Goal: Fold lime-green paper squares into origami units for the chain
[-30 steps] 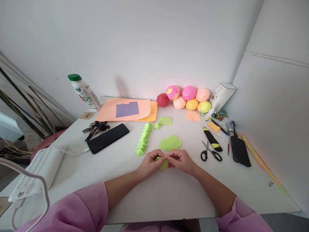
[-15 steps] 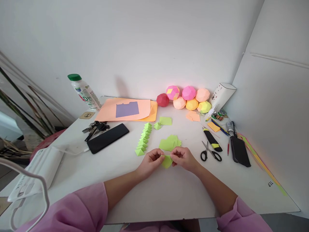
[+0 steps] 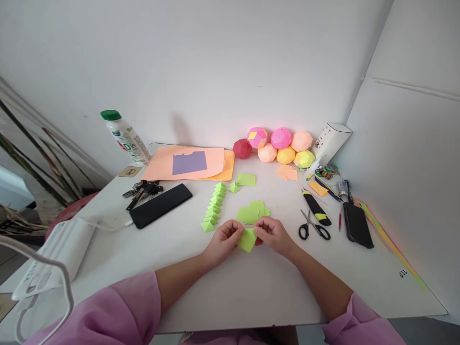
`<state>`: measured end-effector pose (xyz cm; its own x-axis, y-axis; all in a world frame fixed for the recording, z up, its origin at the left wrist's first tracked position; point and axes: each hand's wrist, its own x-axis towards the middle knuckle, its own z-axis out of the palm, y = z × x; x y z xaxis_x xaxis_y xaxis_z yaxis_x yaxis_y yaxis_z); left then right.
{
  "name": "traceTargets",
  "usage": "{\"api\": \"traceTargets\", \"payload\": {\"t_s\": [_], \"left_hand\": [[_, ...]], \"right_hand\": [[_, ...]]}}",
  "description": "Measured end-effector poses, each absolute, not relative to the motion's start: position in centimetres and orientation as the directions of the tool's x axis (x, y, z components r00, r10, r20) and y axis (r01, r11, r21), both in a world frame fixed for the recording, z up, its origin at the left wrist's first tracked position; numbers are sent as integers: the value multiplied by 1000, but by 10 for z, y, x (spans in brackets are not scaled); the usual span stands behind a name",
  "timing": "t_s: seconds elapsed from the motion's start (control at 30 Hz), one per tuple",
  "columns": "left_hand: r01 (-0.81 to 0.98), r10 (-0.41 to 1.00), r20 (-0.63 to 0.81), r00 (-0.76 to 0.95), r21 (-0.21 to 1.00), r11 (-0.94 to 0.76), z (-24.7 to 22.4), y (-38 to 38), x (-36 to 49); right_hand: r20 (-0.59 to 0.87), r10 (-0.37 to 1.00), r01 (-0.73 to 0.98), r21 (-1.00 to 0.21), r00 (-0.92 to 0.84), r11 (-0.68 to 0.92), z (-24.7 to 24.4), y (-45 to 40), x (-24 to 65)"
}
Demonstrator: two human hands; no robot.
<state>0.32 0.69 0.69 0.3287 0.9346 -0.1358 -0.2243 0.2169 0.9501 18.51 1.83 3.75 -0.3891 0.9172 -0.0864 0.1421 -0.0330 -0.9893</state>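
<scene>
A small piece of light green paper (image 3: 247, 240) is held between my two hands, just above the table's front half. My left hand (image 3: 225, 241) pinches its left side with thumb and fingers. At the opposite side my right hand (image 3: 273, 235) pinches it the same way. Directly beyond my hands lies a loose pile of green paper pieces (image 3: 251, 212). To the left runs a slanting row of folded green paper units (image 3: 213, 209). One more folded unit (image 3: 234, 187) sits by a flat green sheet (image 3: 247, 179).
Scissors (image 3: 311, 227), a box cutter (image 3: 316, 207) and a black phone (image 3: 357, 224) lie on the right. Faceted paper balls (image 3: 281, 138) line the wall. A black slab (image 3: 161, 206) with a cable, keys (image 3: 143, 189) and a bottle (image 3: 127, 139) occupy the left.
The green paper between my hands has turned, so that a flatter, broader face of it shows. Both hands have barely moved and keep their pinch.
</scene>
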Motion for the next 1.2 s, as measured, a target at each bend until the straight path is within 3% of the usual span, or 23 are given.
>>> {"api": "traceTargets", "payload": {"t_s": [0.43, 0.7, 0.87, 1.2], "left_hand": [[-239, 939, -136, 316, 946, 218, 11, 7, 4], [-238, 972, -77, 220, 963, 130, 4, 10, 4], [-260, 978, -116, 175, 952, 159, 2, 12, 4], [-348, 969, -75, 235, 924, 156, 2, 12, 5]], "right_hand": [[-138, 915, 66, -990, -379, -122, 34, 26, 186], [-169, 912, 113, -984, -373, -136, 34, 27, 187], [-198, 898, 166, -976, -394, -142, 29, 27, 190], [-269, 866, 179, -961, -421, -211, 36, 26, 186]]}}
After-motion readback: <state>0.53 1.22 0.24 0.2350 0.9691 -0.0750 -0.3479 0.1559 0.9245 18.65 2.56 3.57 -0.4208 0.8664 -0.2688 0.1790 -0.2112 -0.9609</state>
